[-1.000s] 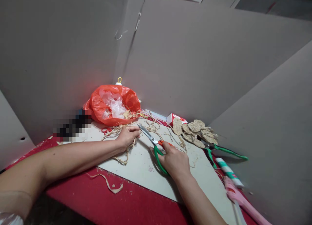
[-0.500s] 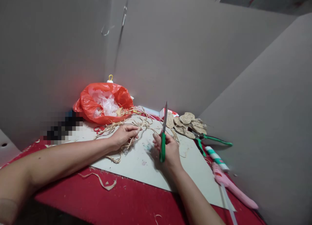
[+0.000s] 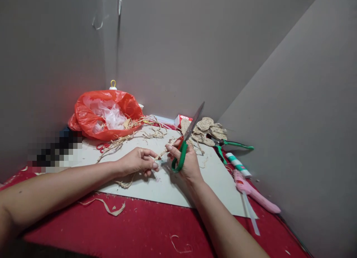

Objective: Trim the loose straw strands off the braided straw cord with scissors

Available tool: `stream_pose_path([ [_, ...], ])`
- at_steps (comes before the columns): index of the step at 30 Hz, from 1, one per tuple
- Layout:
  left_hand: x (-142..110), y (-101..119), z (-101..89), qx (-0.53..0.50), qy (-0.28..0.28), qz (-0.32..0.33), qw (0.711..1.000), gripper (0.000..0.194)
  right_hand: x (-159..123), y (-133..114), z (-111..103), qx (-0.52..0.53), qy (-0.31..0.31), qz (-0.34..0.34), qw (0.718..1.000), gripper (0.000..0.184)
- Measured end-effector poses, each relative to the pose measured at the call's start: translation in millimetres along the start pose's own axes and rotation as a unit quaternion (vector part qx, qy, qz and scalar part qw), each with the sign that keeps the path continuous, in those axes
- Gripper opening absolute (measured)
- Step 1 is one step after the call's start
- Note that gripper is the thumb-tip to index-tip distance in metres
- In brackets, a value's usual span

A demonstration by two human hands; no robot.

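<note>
My left hand [image 3: 139,162] is closed, its thumb and fingers pinching a twisted straw cord [image 3: 161,153]. The cord runs from there across to my right hand [image 3: 187,164]. In that hand are green-handled scissors [image 3: 182,155], their blades together and tilted up and away to the right. My right thumb and fingertips also touch the cord's other end. More of the cord hangs under my left hand, partly hidden by it. Loose straw strands [image 3: 117,140] lie behind my left hand on a white board [image 3: 156,193].
A red plastic bag [image 3: 83,112] with white plastic inside stands at the back left. To the right lie several coiled straw discs [image 3: 205,124], green-handled pliers [image 3: 237,144], a white-and-green roll [image 3: 238,165] and a pink glue gun [image 3: 256,194]. Grey panels [image 3: 167,57] enclose the red table [image 3: 134,232].
My right hand has moved closer to my left and now touches the cord. The scissors have tilted from upright towards the right. The whole view has shifted slightly.
</note>
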State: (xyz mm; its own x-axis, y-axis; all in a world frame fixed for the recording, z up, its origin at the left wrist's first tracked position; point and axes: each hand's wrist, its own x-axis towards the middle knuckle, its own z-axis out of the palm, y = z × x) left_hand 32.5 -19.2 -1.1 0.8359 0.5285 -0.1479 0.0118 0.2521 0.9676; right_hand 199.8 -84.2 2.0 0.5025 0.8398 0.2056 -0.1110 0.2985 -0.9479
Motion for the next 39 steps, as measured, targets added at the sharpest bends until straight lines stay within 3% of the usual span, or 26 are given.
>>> stream_pose_path([
  [8, 1.8, 0.0, -2.4, -0.049, -0.010, -0.014, 0.999, 0.037, 3.5, -8.7, -5.3, -0.005, 0.023, -0.034, 0.999, 0.036],
  [11, 0.7, 2.8, -1.1, -0.013, -0.005, -0.011, 1.000, 0.034, 2.4, -11.6, -3.6, -0.011, 0.020, -0.039, 0.999, 0.035],
  [16, -0.7, 2.3, 0.3, 0.056, 0.004, 0.045, 0.997, 0.029, 3.8, -9.5, -4.0, 0.032, 0.013, -0.002, 0.999, 0.038],
  [28, -0.4, 0.8, -0.9, 0.000, -0.004, -0.014, 1.000, 0.043, 2.9, -4.7, -4.1, 0.011, -0.012, 0.027, 0.999, 0.041],
  [32, 2.3, 2.5, -4.0, -0.052, 0.020, -0.009, 0.998, 0.036, 3.4, -2.9, -5.8, -0.053, -0.025, 0.038, 0.998, 0.041],
  [35, 5.7, 5.2, -9.7, -0.092, 0.071, 0.017, 0.993, 0.030, 4.8, -1.6, -11.5, -0.163, -0.028, 0.021, 0.986, 0.041],
  [37, 8.0, 6.3, -14.3, -0.111, 0.102, 0.035, 0.988, 0.028, 6.0, -1.0, -16.4, -0.266, -0.029, -0.025, 0.963, 0.041],
  [39, 9.8, 6.5, -18.3, -0.123, 0.121, 0.045, 0.984, 0.027, 6.9, 0.0, -20.7, -0.384, -0.034, -0.086, 0.918, 0.040],
])
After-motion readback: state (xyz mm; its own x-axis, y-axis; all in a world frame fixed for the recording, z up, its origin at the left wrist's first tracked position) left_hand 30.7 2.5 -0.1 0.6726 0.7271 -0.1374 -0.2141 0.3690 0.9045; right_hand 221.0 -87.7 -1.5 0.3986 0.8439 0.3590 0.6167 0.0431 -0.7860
